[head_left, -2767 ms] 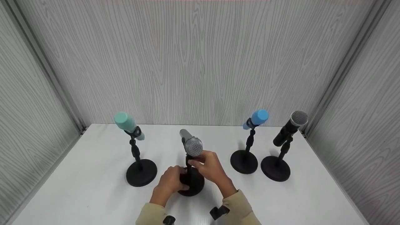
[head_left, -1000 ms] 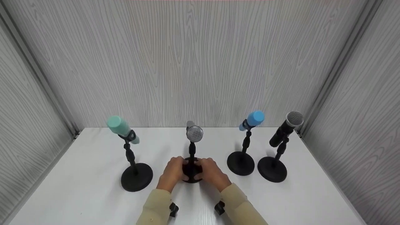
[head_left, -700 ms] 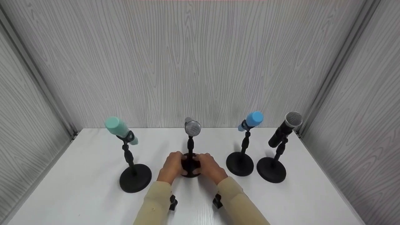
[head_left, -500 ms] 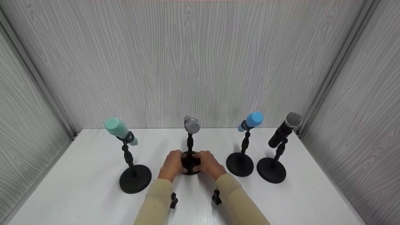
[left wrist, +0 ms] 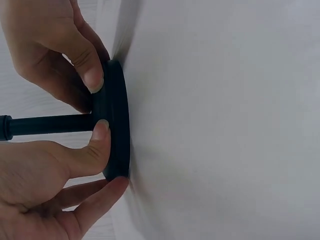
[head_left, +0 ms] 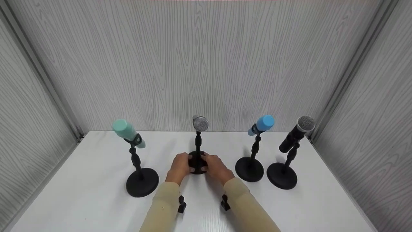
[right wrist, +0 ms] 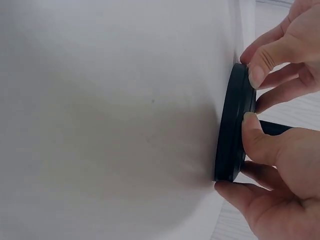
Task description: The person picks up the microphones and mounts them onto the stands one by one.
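Observation:
A silver microphone (head_left: 201, 123) sits in a black desk stand (head_left: 198, 141) in the middle of the white table, its mesh head facing me. My left hand (head_left: 180, 165) grips the left edge of the stand's round base, and my right hand (head_left: 217, 167) grips the right edge. In the left wrist view the left thumb (left wrist: 97, 150) presses on the base's (left wrist: 117, 120) upper face, with fingers at its rim. The right wrist view shows the right thumb (right wrist: 260, 142) likewise on the base (right wrist: 231, 125). The base stands tight over the tabletop, and the pole is upright.
A mint-green microphone (head_left: 125, 129) on a black stand is at the left. To the right stand a blue microphone (head_left: 265, 122) and a black microphone (head_left: 291, 140) with a silver-mesh head, each on its stand. Grey wood-grain panels (head_left: 206, 64) enclose the table's (head_left: 96, 193) back and sides.
The right hand has gone from the stand's pole down to the base. Both hands have moved the silver microphone's stand away from me toward the back panel. The other microphones stay put.

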`<control>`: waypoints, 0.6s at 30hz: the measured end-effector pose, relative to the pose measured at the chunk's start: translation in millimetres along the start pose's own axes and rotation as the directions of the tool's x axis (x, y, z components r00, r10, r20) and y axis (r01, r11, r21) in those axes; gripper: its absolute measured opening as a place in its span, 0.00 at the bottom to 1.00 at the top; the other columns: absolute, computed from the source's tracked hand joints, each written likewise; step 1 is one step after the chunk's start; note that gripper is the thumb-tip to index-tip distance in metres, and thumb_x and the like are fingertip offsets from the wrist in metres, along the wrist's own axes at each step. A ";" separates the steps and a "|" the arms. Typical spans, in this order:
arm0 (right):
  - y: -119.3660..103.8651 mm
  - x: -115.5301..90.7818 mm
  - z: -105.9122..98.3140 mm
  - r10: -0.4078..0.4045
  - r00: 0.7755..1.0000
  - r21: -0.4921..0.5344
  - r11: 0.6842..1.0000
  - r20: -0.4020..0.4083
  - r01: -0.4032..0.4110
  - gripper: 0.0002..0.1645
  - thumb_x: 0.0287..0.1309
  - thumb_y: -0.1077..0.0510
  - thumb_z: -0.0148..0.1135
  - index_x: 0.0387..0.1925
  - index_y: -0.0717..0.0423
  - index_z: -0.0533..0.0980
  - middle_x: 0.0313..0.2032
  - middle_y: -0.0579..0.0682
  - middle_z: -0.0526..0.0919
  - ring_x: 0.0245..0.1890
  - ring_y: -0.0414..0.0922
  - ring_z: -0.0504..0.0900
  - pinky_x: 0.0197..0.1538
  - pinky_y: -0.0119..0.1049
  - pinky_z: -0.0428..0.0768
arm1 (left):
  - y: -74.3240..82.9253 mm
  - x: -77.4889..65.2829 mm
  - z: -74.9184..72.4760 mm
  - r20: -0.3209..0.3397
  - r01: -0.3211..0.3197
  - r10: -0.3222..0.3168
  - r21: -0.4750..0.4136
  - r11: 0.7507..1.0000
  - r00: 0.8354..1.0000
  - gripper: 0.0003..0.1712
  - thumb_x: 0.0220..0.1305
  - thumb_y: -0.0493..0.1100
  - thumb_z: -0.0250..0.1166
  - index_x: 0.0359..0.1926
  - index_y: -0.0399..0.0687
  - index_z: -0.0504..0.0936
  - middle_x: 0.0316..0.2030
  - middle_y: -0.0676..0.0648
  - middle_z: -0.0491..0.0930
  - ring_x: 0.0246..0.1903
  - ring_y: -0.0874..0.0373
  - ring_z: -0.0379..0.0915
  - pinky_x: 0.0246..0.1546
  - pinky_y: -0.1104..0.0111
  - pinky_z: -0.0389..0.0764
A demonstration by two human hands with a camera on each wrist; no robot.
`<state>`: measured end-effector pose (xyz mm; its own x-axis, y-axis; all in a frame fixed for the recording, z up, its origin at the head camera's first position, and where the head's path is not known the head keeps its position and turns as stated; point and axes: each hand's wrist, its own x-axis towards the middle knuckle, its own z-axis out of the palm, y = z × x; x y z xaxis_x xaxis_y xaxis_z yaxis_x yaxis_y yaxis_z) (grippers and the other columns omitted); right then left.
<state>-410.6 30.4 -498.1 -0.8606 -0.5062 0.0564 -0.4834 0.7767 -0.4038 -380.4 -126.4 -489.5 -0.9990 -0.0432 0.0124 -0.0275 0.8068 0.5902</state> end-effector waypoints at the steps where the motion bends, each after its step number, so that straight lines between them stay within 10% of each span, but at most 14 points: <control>1: -0.1 -2.1 -0.9 -0.010 1.000 -0.012 1.000 -0.010 0.010 0.28 0.59 0.60 0.62 0.61 0.60 0.70 0.56 0.59 0.78 0.58 0.54 0.76 0.59 0.45 0.75 | 1.1 -1.3 -0.6 0.006 0.001 -0.001 0.003 1.000 1.000 0.29 0.52 0.34 0.71 0.56 0.34 0.75 0.53 0.35 0.77 0.57 0.42 0.71 0.60 0.54 0.72; 13: -12.2 -60.7 -27.7 0.050 0.991 -0.099 0.993 -0.122 -0.062 0.29 0.65 0.49 0.56 0.61 0.62 0.70 0.62 0.69 0.69 0.57 0.63 0.75 0.54 0.56 0.77 | 21.9 -46.8 -10.8 -0.042 -0.109 0.115 0.111 0.988 0.993 0.24 0.64 0.37 0.60 0.59 0.30 0.72 0.52 0.34 0.78 0.52 0.40 0.75 0.46 0.52 0.80; 18: -14.8 -98.4 -34.8 0.056 0.981 -0.173 0.981 -0.188 -0.089 0.31 0.69 0.46 0.48 0.64 0.62 0.66 0.65 0.69 0.65 0.62 0.69 0.67 0.55 0.65 0.71 | 22.8 -80.5 -7.9 -0.153 -0.181 0.226 0.260 0.949 0.962 0.25 0.65 0.39 0.59 0.61 0.33 0.71 0.56 0.33 0.74 0.55 0.37 0.71 0.47 0.45 0.77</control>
<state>-324.4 81.8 -465.8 -0.9011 -0.3823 0.2043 -0.4251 0.8719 -0.2432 -300.4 -109.1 -470.6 -0.9619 0.0506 0.2689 0.1460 0.9261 0.3480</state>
